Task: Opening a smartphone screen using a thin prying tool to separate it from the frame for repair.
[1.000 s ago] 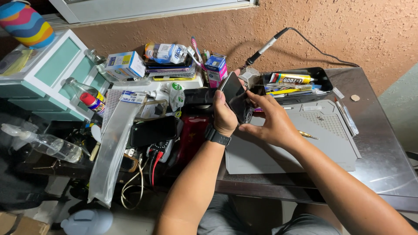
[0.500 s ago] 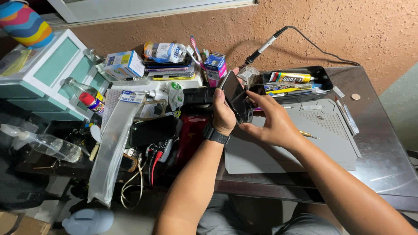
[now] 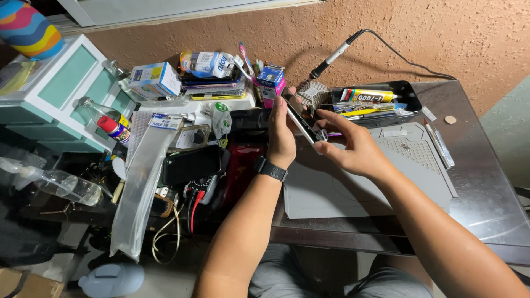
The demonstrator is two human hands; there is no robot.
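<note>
A dark smartphone [image 3: 301, 117] is held edge-on above the grey work mat [image 3: 408, 165]. My left hand [image 3: 281, 138], with a black watch on its wrist, grips the phone from the left side. My right hand [image 3: 353, 146] holds the phone's lower end, thumb and fingers pinched at its edge near a small purple part. Both hands hover over the mat's left part, in front of a black tray [image 3: 406, 91] holding a glue tube [image 3: 367, 95] and several tools.
A soldering iron [image 3: 331, 58] leans on its stand by the wall. Boxes, bottles, a black device [image 3: 193, 164], a plastic bag [image 3: 141, 187] and cables crowd the table's left. A teal drawer unit [image 3: 61, 94] stands far left. A coin [image 3: 450, 119] lies right.
The two hands and the phone stay in nearly the same place; the phone has tilted slightly more edge-on and my right fingers have shifted along its lower end.
</note>
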